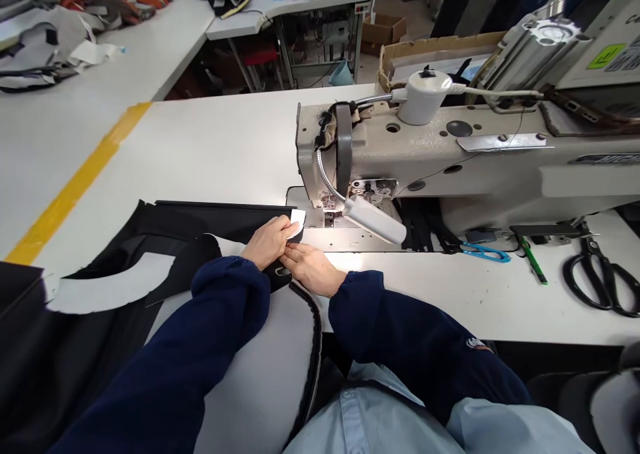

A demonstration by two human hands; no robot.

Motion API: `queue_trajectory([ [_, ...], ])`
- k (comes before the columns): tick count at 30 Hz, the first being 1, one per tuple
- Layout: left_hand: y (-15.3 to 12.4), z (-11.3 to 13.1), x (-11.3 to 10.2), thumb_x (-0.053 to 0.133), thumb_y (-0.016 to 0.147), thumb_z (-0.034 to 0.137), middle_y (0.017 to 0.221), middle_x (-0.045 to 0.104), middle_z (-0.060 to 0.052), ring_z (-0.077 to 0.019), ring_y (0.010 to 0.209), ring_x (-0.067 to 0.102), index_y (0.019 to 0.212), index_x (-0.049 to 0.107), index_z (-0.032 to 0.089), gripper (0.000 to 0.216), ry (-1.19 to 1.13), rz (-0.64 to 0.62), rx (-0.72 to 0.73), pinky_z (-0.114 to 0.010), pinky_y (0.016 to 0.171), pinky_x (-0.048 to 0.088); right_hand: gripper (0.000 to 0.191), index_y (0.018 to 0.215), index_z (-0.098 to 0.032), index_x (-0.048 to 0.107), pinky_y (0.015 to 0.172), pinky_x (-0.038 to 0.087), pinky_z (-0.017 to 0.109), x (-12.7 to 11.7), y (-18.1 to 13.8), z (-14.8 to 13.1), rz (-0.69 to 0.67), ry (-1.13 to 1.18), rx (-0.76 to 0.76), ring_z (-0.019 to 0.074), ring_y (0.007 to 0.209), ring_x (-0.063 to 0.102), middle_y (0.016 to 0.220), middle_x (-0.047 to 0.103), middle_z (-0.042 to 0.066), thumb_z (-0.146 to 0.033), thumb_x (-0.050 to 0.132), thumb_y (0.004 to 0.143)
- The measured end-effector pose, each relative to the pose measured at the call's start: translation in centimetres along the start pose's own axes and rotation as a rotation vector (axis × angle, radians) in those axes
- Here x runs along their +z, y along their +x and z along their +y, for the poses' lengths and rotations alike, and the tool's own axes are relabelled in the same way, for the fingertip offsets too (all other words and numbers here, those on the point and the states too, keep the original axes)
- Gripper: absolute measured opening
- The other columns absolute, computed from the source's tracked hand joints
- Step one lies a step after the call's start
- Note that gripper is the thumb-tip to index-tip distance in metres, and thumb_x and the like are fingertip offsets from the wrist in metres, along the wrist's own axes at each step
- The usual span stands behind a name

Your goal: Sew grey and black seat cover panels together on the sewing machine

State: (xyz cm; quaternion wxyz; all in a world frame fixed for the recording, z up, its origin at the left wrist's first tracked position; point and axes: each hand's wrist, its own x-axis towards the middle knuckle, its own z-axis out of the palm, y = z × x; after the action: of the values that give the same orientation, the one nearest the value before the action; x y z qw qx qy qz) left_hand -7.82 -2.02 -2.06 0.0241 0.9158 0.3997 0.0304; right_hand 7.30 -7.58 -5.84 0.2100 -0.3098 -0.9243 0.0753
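My left hand point(270, 241) is closed, pinching a small white piece point(298, 218) against the edge of the black fabric point(200, 224), just left of the sewing machine's needle area point(330, 211). My right hand point(310, 267) lies close beside it, fingers pressed together on the same black edge near a grey panel with black piping point(280, 347). A curved white piece point(113, 287) lies on the black fabric to the left. The beige sewing machine point(450, 154) stands right behind the hands, its lamp point(375, 219) lighting the plate.
Blue-handled snips point(485, 253), a green pen point(533, 262) and black scissors point(600, 281) lie on the white table point(225, 147) at right. A yellow stripe point(75, 187) runs along the left. Fabric piles point(75, 21) and another bench point(280, 4) sit behind.
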Motion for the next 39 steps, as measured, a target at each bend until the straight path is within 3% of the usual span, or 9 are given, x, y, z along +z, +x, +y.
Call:
queue_trajectory([
  [6, 0.1, -0.5, 0.0, 0.033, 0.086, 0.005, 0.087, 0.054, -0.005, -0.0163, 0.079, 0.047, 0.114, 0.059, 0.015, 0.040, 0.042, -0.005, 0.063, -0.025, 0.075, 0.042, 0.029, 0.116, -0.004, 0.058, 0.094, 0.046, 0.036, -0.4, 0.2, -0.1, -0.041, -0.019, 0.020, 0.0246, 0.113, 0.054, 0.117, 0.063, 0.017, -0.012, 0.041, 0.094],
  [12, -0.1, -0.2, -0.3, 0.035, 0.087, 0.009, 0.089, 0.057, -0.005, -0.0162, 0.079, 0.050, 0.113, 0.060, 0.018, 0.036, 0.089, -0.017, 0.019, -0.025, 0.068, 0.043, 0.025, 0.111, -0.006, 0.059, 0.080, 0.048, 0.037, -1.2, 0.3, -0.3, -0.092, -0.032, 0.038, 0.0256, 0.108, 0.055, 0.114, 0.064, 0.015, -0.012, 0.043, 0.093],
  [17, 0.3, -0.1, -0.8, 0.038, 0.085, 0.010, 0.124, 0.057, -0.010, -0.0210, 0.114, 0.049, 0.106, 0.063, 0.015, 0.033, 0.022, 0.006, 0.104, -0.033, 0.096, 0.042, 0.025, 0.111, -0.005, 0.059, 0.078, 0.050, 0.038, -1.5, 0.2, -0.1, -0.093, -0.032, 0.025, 0.0263, 0.105, 0.056, 0.112, 0.064, 0.016, -0.011, 0.043, 0.093],
  [25, 1.2, 2.6, -0.8, 0.037, 0.087, 0.014, 0.136, 0.054, -0.004, -0.0168, 0.126, 0.047, 0.123, 0.057, 0.020, 0.041, -0.033, -0.113, -0.015, -0.036, 0.110, 0.032, 0.030, 0.108, -0.005, 0.060, 0.094, 0.049, 0.034, -2.0, -2.4, 1.0, 0.053, 0.028, -0.047, 0.0227, 0.107, 0.056, 0.107, 0.064, 0.017, -0.007, 0.035, 0.092],
  [31, 2.2, 5.2, -0.5, 0.038, 0.089, 0.014, 0.137, 0.053, -0.007, -0.0205, 0.131, 0.042, 0.127, 0.054, 0.020, 0.043, -0.072, -0.128, -0.090, -0.046, 0.109, 0.031, 0.036, 0.110, -0.009, 0.060, 0.098, 0.049, 0.035, -3.1, -4.6, 1.8, 0.078, 0.033, -0.031, 0.0215, 0.112, 0.056, 0.109, 0.064, 0.014, -0.002, 0.032, 0.089],
  [39, 3.2, 6.8, 0.2, 0.041, 0.089, 0.016, 0.133, 0.056, -0.009, -0.0243, 0.127, 0.047, 0.124, 0.058, 0.022, 0.039, -0.094, -0.111, -0.140, -0.052, 0.107, 0.031, 0.035, 0.109, -0.012, 0.061, 0.095, 0.051, 0.033, -4.3, -6.2, 2.5, 0.090, 0.039, -0.007, 0.0205, 0.114, 0.056, 0.106, 0.065, 0.012, -0.003, 0.034, 0.089],
])
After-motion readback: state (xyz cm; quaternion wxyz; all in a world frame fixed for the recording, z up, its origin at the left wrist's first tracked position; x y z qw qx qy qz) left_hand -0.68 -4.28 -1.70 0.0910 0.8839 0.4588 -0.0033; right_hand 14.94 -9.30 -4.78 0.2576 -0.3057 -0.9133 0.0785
